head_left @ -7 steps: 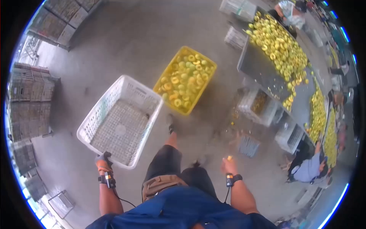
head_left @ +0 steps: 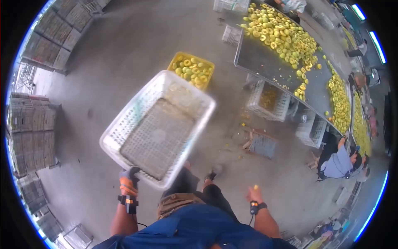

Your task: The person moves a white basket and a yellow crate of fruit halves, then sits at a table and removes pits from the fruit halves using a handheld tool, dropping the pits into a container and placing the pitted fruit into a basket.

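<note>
My left hand [head_left: 129,182], in a dark glove with orange on it, is closed on the near rim of a white plastic crate [head_left: 155,143]. The crate is held tilted off the floor, and nothing lies inside its lattice walls. Beyond it, a yellow crate [head_left: 212,76] of halved yellow-green fruit [head_left: 191,71] is partly covered by the white one. Off to the right, my bare right hand [head_left: 253,194] hangs with its fingers curled. A small yellowish bit [head_left: 256,187] shows at its fingertips, too small to name.
A long metal table [head_left: 265,62] heaped with cut fruit [head_left: 286,37] runs along the right. White crates [head_left: 269,99] stand beneath it, near a low stool [head_left: 263,144]. A person in a grey shirt [head_left: 338,164] sits there. Tall stacks of crates [head_left: 33,128] line the left.
The white crate has swung up and to the right in my left hand, now overlapping the yellow crate. The view has shifted, and my feet have changed position in a step.
</note>
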`<state>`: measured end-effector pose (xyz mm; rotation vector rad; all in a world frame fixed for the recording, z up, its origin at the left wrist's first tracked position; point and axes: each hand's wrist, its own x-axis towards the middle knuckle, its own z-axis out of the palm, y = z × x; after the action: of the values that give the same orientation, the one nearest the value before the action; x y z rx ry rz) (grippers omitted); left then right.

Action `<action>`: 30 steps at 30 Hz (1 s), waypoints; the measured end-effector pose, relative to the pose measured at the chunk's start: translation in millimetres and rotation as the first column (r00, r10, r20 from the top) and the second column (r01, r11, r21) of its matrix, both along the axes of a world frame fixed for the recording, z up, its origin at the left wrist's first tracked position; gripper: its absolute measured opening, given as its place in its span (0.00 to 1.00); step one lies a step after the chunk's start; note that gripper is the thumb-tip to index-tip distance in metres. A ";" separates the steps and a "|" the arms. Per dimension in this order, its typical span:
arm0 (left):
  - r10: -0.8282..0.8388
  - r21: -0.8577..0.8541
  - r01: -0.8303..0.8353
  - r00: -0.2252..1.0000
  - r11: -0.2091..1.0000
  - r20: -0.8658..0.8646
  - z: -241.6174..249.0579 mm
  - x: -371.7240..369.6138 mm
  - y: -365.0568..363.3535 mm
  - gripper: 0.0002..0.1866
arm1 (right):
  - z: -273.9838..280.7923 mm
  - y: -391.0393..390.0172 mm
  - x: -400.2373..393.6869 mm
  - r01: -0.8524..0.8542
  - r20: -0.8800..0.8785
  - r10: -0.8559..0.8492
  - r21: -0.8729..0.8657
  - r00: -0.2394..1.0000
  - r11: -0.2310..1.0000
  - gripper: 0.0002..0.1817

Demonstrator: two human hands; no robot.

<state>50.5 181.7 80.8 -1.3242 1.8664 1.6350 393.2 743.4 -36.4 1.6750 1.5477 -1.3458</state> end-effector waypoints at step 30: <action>0.195 0.242 -0.322 0.880 0.915 0.433 -390.0 -71.8 494.8 0.40 | -77.5 213.1 103.5 0.375 0.140 -0.369 -0.023 0.919 0.927 0.11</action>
<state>-21.3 676.5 -309.1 -1.6703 1.1801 1.5450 496.7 956.5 -113.9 2.0569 1.1475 -1.4040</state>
